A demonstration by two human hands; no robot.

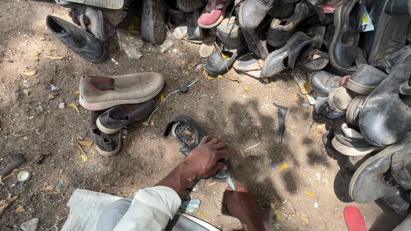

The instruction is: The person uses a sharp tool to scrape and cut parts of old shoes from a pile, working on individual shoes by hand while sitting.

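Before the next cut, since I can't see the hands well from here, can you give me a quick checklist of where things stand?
1. Left hand presses the dark sandal sole on the ground: ok.
2. Right hand grips the small tool: ok.
3. Tool tip meets the sole's edge: cannot tell, fingers hide it.
4. Left fingers clear of the tool tip: not ok, they lie right beside it.
5. Beige slip-on shoe lies apart from the work: ok.
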